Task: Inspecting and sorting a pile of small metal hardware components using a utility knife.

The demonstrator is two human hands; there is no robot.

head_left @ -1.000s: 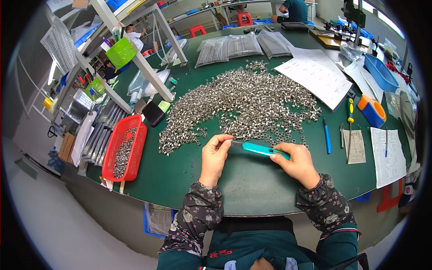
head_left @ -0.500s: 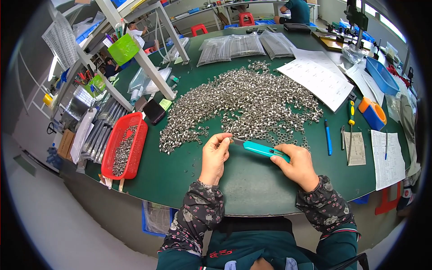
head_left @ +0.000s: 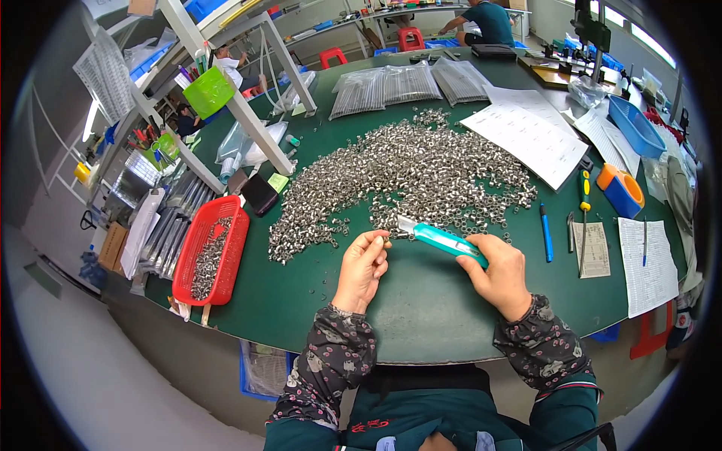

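Observation:
Between thumb and forefinger, my left hand (head_left: 361,269) pinches a small metal ring (head_left: 386,238). My right hand (head_left: 499,275) is wrapped round a teal utility knife (head_left: 444,239), whose blade points up and left, a short way from the ring. Just beyond both hands spreads a wide heap of small shiny metal rings (head_left: 421,169) on the green table (head_left: 429,319). To the left stands a red plastic basket (head_left: 239,244) with more metal rings in it. A few loose rings lie on the table left of my left hand.
Bagged metal tubes (head_left: 387,86) lie behind the heap, with paper sheets (head_left: 523,139) at its right. Farther right are a blue pen (head_left: 545,233), a yellow-handled screwdriver (head_left: 585,192) and an orange-and-blue tape roll (head_left: 620,190). A shelf post (head_left: 259,131) rises at left. Other people sit in the background.
The knife's blade has lifted away from the ring in my left hand and now points more upward. My left hand has turned slightly and still pinches the ring.

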